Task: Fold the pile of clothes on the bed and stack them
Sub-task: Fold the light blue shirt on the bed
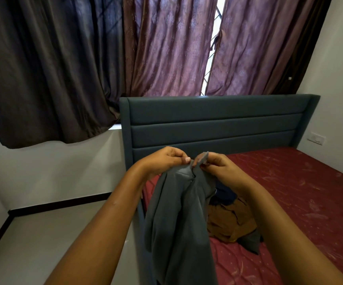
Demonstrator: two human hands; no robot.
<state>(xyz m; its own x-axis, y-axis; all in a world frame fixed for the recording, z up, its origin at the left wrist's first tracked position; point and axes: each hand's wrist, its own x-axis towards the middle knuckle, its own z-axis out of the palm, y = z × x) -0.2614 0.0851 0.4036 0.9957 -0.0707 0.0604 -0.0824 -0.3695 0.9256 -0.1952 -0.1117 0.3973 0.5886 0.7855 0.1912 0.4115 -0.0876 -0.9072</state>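
Both raised hands, left hand (166,160) and right hand (217,164), pinch grey garment (178,223).

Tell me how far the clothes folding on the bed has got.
Done: no folded stack shows on the bed. In hand: the left hand and right hand pinch the top edge of a grey garment, which hangs unfolded. Left: a brown garment and a dark blue garment lie crumpled behind it.

The person's left arm (109,212) and right arm (279,223) are showing bare skin along their whole visible length, up to the wrists. The left hand (166,159) and right hand (222,167) are showing bare too, and the left thumbnail (187,160) is looking short, pale and neatly trimmed.
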